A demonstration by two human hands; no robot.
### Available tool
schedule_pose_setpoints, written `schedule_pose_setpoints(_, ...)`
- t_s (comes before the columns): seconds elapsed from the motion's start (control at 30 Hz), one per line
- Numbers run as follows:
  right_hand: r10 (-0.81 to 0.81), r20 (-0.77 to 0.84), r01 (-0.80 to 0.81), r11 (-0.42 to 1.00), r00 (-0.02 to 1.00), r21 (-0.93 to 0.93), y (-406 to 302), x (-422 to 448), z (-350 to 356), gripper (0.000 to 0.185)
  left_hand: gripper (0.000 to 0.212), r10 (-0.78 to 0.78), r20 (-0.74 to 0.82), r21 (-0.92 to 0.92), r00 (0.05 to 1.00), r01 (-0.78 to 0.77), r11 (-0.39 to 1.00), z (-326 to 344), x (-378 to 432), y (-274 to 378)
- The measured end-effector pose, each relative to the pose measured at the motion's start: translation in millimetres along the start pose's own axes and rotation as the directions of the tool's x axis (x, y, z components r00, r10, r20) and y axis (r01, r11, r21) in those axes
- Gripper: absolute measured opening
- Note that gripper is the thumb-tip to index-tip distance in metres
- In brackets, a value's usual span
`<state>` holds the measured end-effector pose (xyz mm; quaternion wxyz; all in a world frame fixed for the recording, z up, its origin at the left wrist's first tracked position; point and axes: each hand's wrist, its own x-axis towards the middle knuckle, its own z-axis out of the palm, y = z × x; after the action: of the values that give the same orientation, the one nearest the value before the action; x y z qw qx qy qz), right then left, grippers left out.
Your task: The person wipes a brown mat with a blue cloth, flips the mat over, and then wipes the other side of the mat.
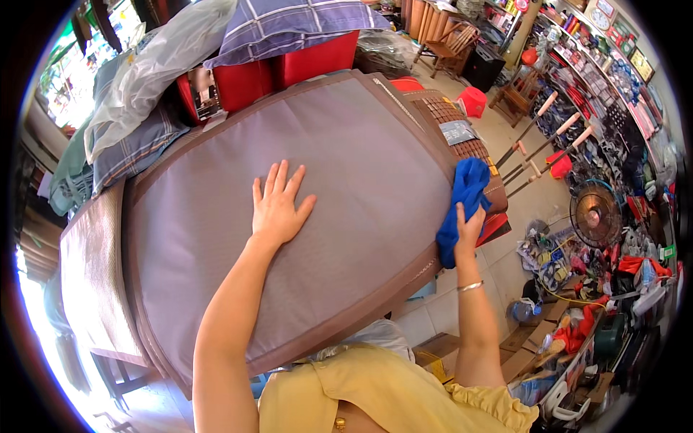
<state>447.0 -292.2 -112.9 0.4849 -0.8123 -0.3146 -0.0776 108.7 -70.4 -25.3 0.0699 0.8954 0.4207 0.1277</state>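
Before me lies a large greyish-purple mat (346,178) with brown edging, spread on top of a stack of mats. My left hand (279,208) presses flat on its middle, palm down with fingers spread, and holds nothing. At the mat's right edge, my right hand (470,227) grips a crumpled blue cloth (466,187). Part of the cloth hangs over the brown border. A brown slatted mat (452,122) bearing a written label sticks out beyond the right side.
Checked pillows (303,27) and a clear plastic bag (168,65) lie beyond the mat, near red boxes (319,59). On the right stand wooden-handled tools (566,124), an electric fan (595,214), red stools (472,101) and crowded shelves (606,54). Cardboard (533,335) lies on the floor.
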Motion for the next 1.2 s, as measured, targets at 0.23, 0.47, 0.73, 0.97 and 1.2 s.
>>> schedule_pose_setpoints(0.23, -0.654, 0.448, 0.615, 0.747, 0.61, 0.254, -134, -179, -10, 0.052, 0.063, -0.026, 0.015, 0.013, 1.0, 0.026, 1.0, -1, -1, -2)
schedule_pose_setpoints(0.47, -0.54, 0.426, 0.633, 0.766, 0.726, -0.108, -108, -80, -17, 0.043, 0.064, -0.066, 0.008, 0.023, 0.998, 0.066, 0.998, -3, -9, -16)
schedule_pose_setpoints(0.73, -0.124, 0.021, 0.124, 0.991, 0.992, -0.041, -24, -38, 8, 0.059, 0.064, 0.004, -0.027, 0.004, 1.0, -0.004, 1.0, 7, -2, -8)
schedule_pose_setpoints(0.97, -0.746, 0.519, 0.701, 0.628, 0.418, 0.338, -174, -215, -2, 0.056, 0.066, 0.018, -0.062, 0.021, 0.998, -0.017, 1.0, 9, -4, -10)
schedule_pose_setpoints(1.2, -0.624, 0.544, 0.641, 0.743, 0.561, 0.192, -155, -136, -10, 0.044, 0.065, -0.007, -0.042, -0.01, 0.999, 0.007, 1.0, 3, -11, -17)
